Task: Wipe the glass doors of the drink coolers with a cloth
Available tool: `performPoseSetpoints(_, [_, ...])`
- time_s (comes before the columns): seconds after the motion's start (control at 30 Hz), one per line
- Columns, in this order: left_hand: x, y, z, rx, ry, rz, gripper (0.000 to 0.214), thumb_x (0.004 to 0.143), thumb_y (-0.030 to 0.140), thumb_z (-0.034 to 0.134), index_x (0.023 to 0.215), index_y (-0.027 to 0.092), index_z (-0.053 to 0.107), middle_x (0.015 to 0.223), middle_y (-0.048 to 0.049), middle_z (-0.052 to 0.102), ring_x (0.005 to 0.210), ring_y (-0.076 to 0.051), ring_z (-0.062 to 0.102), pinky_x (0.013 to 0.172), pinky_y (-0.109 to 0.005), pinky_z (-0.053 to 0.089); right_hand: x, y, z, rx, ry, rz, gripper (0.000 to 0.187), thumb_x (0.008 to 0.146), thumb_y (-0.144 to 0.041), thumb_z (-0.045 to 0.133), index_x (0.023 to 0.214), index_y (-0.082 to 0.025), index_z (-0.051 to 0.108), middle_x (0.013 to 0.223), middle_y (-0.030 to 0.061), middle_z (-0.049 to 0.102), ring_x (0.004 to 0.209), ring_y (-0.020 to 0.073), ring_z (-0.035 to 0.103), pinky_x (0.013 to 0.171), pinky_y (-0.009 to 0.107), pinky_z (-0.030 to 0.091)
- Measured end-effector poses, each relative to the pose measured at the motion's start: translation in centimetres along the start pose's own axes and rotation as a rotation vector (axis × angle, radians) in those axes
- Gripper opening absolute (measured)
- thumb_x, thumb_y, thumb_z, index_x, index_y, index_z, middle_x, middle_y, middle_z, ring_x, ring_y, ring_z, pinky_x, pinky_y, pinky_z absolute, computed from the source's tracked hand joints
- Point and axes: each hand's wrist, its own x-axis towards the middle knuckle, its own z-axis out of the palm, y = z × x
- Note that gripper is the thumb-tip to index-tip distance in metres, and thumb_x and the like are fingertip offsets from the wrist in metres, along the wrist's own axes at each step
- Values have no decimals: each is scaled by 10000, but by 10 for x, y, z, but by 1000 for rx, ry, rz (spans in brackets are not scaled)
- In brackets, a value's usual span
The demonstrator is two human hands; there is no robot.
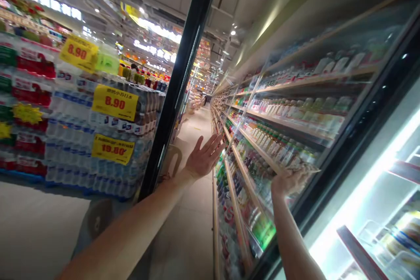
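My left hand (205, 157) is stretched forward with its fingers spread. It appears to lie against the clear pane of a glass cooler door (180, 74), though contact is hard to confirm. Crumpled beige cloth (300, 175) is in my right hand (282, 186), near the door's right-hand dark edge. The cloth seems to press on the glass; motion blurs its outline. Shelves of bottles (275, 146) show beyond or reflected in the pane, behind both hands.
Lit cooler shelves (364, 249) with goods are at the lower right. Stacked packs of bottled drinks (72, 140) with yellow price signs (114, 103) stand left of the door. A pale floor aisle (197, 127) runs into the distance.
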Motion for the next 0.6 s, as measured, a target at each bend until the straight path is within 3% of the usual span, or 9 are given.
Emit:
performPoseSetpoints(0.07, [0, 1, -1, -9, 2, -3, 482, 893, 256, 442, 1368, 214, 370, 1417, -71, 410, 1393, -180, 196, 1156, -461, 26, -18, -13, -2, 37, -53, -174, 538, 888, -310, 311, 1355, -64, 413, 1389, 248, 380, 1330, 343, 304, 1017, 590, 284])
performPoseSetpoints(0.17, [0, 1, -3, -6, -17, -10, 486, 896, 256, 433, 1375, 226, 358, 1426, -65, 398, 1392, -172, 202, 1158, -453, 28, -52, -33, -5, 129, -310, -676, 435, 881, -302, 379, 1279, -196, 517, 1384, 138, 429, 1343, 283, 302, 1060, 551, 245])
performPoseSetpoints(0.2, [0, 1, -3, -4, -20, -10, 482, 898, 258, 427, 1375, 230, 359, 1428, -61, 396, 1390, -170, 208, 1159, -450, 29, -56, -34, -5, 144, -371, -776, 412, 876, -302, 397, 1254, -221, 539, 1377, 116, 442, 1339, 270, 310, 1070, 547, 228])
performPoseSetpoints(0.23, [0, 1, -3, -4, -21, -7, 477, 900, 259, 422, 1373, 232, 363, 1429, -59, 394, 1388, -171, 214, 1159, -448, 30, -54, -31, -5, 146, -389, -794, 406, 872, -304, 404, 1242, -224, 549, 1372, 112, 449, 1334, 267, 319, 1073, 552, 216])
performPoseSetpoints(0.27, [0, 1, -4, -4, -23, -2, 472, 902, 260, 419, 1370, 232, 368, 1431, -59, 392, 1388, -174, 218, 1158, -449, 32, -47, -26, -4, 136, -352, -721, 415, 870, -309, 400, 1243, -206, 549, 1369, 126, 449, 1329, 273, 327, 1070, 560, 214])
performPoseSetpoints(0.37, [-1, 1, -4, -9, -27, 5, 470, 900, 254, 419, 1367, 227, 374, 1433, -67, 388, 1389, -187, 216, 1155, -464, 35, -11, -5, 0, 78, -89, -265, 510, 883, -300, 318, 1312, -69, 467, 1374, 231, 403, 1326, 319, 314, 1036, 593, 250])
performPoseSetpoints(0.43, [-1, 1, -3, -12, -21, 3, 474, 897, 252, 425, 1368, 223, 373, 1429, -70, 393, 1390, -186, 213, 1155, -466, 34, 0, -3, 3, 58, 17, -101, 546, 892, -291, 280, 1358, -29, 392, 1390, 266, 362, 1333, 337, 291, 1020, 606, 265])
performPoseSetpoints(0.5, [-1, 1, -3, -14, -11, 0, 485, 891, 249, 437, 1370, 220, 369, 1422, -71, 405, 1390, -181, 207, 1157, -460, 32, -10, -11, 2, 63, -1, -190, 537, 897, -297, 297, 1369, -57, 386, 1406, 255, 348, 1338, 341, 283, 1020, 605, 265])
performPoseSetpoints(0.6, [0, 1, -3, -12, -5, -2, 488, 885, 248, 451, 1366, 212, 375, 1415, -77, 413, 1393, -179, 196, 1158, -453, 31, -39, -23, -2, 107, -253, -651, 451, 879, -303, 392, 1305, -190, 489, 1396, 151, 414, 1334, 304, 317, 1047, 560, 268])
